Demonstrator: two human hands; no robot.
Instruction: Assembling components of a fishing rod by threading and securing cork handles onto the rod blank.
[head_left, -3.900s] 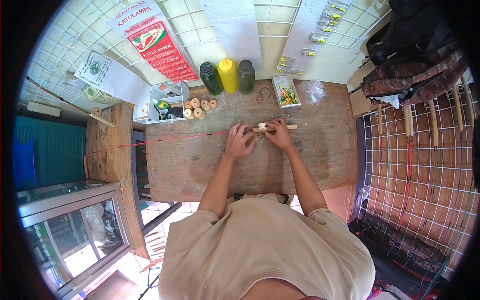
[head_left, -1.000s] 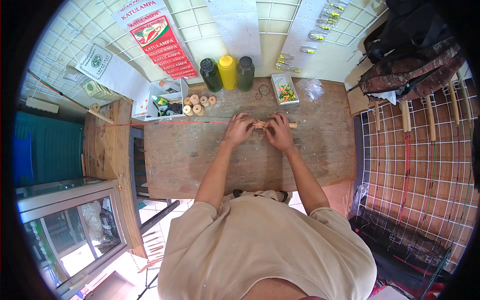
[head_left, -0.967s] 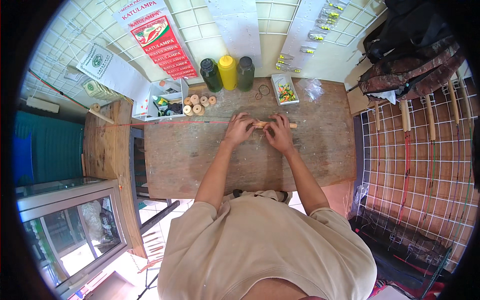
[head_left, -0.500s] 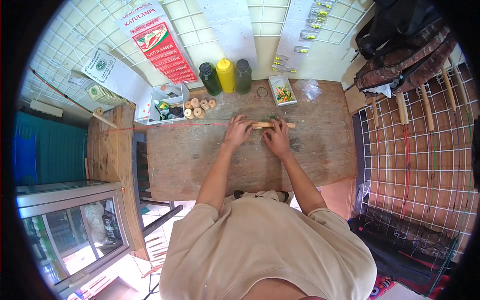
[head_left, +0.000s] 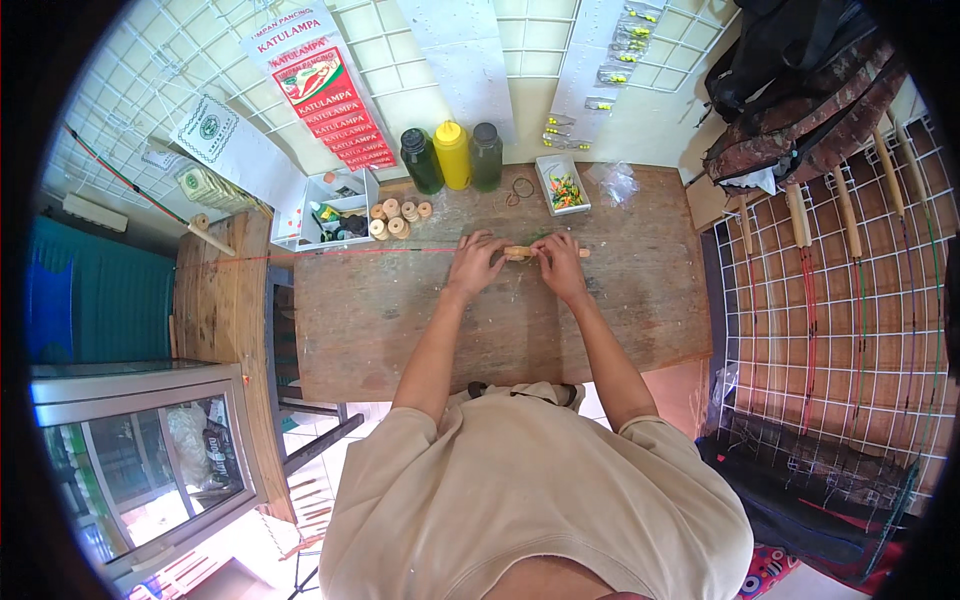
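Note:
A small fishing rod lies across the table in front of me, its light wooden handle (head_left: 518, 252) between my two hands and its thin red shaft (head_left: 400, 250) running off to the left. My left hand (head_left: 474, 264) is closed around the rod where shaft and handle meet. The fingers of my right hand (head_left: 559, 264) pinch the handle further right, and the handle's butt end shows beyond them. A bit of dark green stuff, too small to make out, lies just behind my right fingers.
Wooden spools (head_left: 397, 226) stand behind the rod, beside a white divided box (head_left: 335, 238). Dark green bottles (head_left: 421, 160) flank a yellow bottle (head_left: 452, 156). A white tray (head_left: 564, 208) holds small colourful pieces, with a clear plastic bag (head_left: 616, 183) nearby. Rods hang on the right rack.
My right hand has shifted its fingers on the handle, now covering more of its right part. My left hand stays almost in place.

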